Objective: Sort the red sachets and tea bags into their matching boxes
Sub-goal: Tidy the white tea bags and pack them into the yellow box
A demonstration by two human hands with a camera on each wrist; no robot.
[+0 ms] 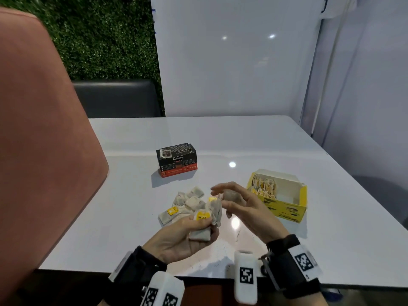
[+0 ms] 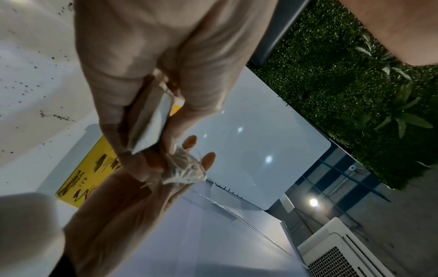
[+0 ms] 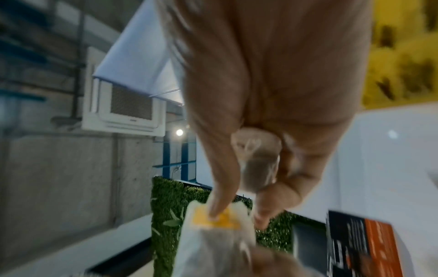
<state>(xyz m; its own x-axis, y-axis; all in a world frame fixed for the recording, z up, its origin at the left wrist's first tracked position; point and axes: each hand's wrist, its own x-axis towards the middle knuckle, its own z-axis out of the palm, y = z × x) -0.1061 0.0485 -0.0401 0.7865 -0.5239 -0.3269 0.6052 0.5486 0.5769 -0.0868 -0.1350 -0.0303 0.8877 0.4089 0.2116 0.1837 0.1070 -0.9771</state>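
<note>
Over the white table (image 1: 276,146) my left hand (image 1: 199,225) grips a bunch of paper tea bags (image 1: 206,214) with yellow tags; the stack (image 2: 151,120) is pinched between thumb and fingers. My right hand (image 1: 228,198) curls its fingers round one crumpled tea bag (image 1: 231,195), also seen in the palm (image 3: 258,161), while its forefinger touches a yellow tag (image 3: 213,219) on the left hand's bunch. Several loose tea bags (image 1: 189,200) lie piled beyond the left hand. The open yellow box (image 1: 287,208) to the right holds tea bags. A black and red box (image 1: 176,160) stands farther back.
A pink chair back (image 1: 44,129) fills the left side and overhangs the table's left edge. A dark seat (image 1: 117,98) and a white panel (image 1: 231,62) stand behind the table. The near table edge (image 1: 198,274) runs just in front of my wrists.
</note>
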